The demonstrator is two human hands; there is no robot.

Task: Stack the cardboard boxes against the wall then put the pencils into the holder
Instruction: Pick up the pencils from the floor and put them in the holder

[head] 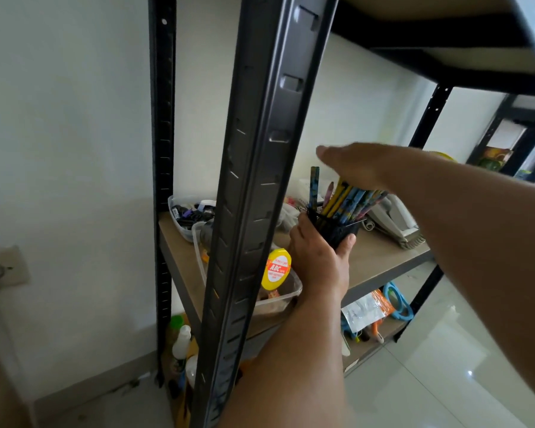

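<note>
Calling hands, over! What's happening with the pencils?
Copy: left hand grips holder. Right hand flat over the pencils, which lean in the holder. Shelf post close in front. Over.

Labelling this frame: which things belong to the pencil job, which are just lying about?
In the job: pencils, holder, left hand gripping the holder, right hand flat over the pencils.
Lying about: yellow-lidded jar, clear tub, telephone, spray bottle.

Pencils (351, 202) in holder (334, 233); telephone (394, 222) right of it on shelf (380, 257); tub (179, 213) left, behind post (260, 180).
</note>
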